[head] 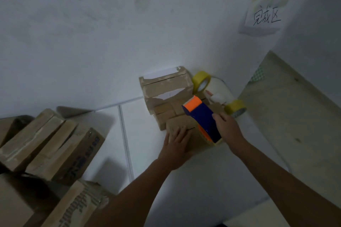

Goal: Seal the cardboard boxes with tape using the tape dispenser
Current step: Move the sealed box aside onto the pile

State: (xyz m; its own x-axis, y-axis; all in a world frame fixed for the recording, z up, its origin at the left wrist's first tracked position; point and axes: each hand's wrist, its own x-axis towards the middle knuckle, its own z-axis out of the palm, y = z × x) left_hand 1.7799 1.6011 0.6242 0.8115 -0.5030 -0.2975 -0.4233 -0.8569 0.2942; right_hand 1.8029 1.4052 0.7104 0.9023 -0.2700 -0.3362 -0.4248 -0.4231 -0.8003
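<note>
My left hand (pixel 176 145) presses flat, fingers spread, on the centre box (pixel 181 130), right hand (pixel 226 127) grips tape dispenser (pixel 203 117); lower-left boxes (pixel 55 145) look unsealed.

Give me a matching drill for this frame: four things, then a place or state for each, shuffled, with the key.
Things:
1. left hand
2. right hand
3. dispenser
4. yellow roll

States:
A. leans in the wall corner behind the boxes
B. lies flat on the small box
C. blue and orange, on the box
D. grips the dispenser

Pairs: 1-B, 2-D, 3-C, 4-A
</note>
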